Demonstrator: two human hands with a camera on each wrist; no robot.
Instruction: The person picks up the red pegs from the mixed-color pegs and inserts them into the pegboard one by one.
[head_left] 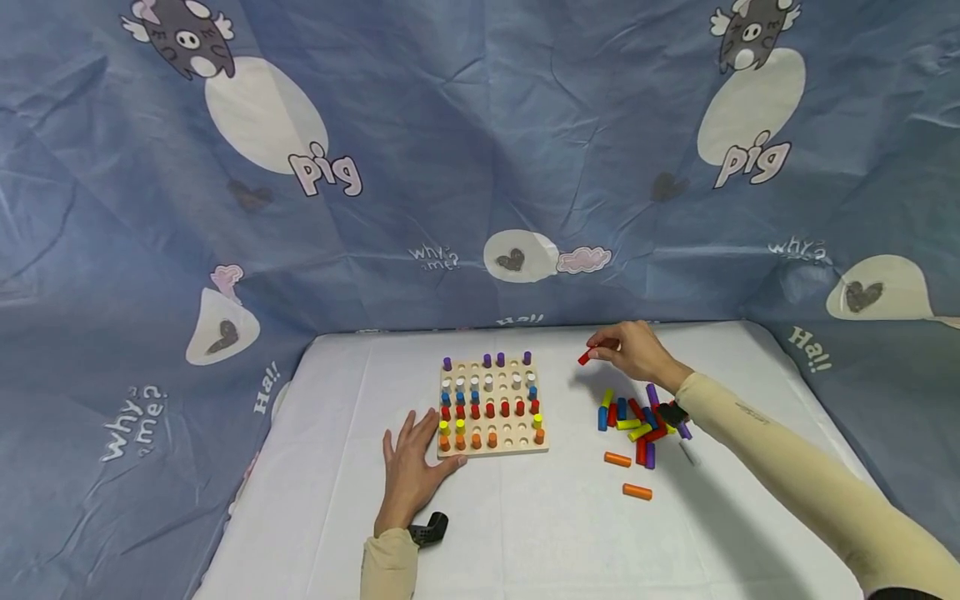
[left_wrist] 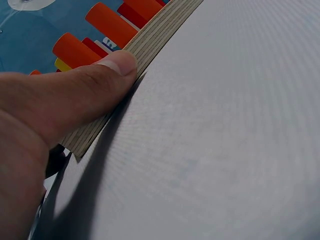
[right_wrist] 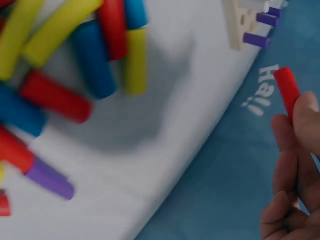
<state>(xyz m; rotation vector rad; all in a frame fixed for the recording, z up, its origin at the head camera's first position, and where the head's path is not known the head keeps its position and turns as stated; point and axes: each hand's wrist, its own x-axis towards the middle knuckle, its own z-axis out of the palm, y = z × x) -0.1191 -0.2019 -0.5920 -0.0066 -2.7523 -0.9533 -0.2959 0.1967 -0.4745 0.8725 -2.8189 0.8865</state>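
Fingers of the right hand pinch a short red cylindrical peg, lifted above the white-covered table to the right of the square wooden pegboard and well apart from it; the right wrist view shows the peg's end sticking up past the fingertips. Just below that hand lies a loose heap of coloured pegs in yellow, blue, red and purple, with two orange pegs lying separately nearer the person. The left hand lies flat on the table with fingers spread and relaxed, grasping nothing, its fingertips against the board's near left corner; the left wrist view shows the thumb pressed to the board's layered edge. The board holds upright pegs in rows: purple at the far side, then white, blue, red, yellow and orange nearest.
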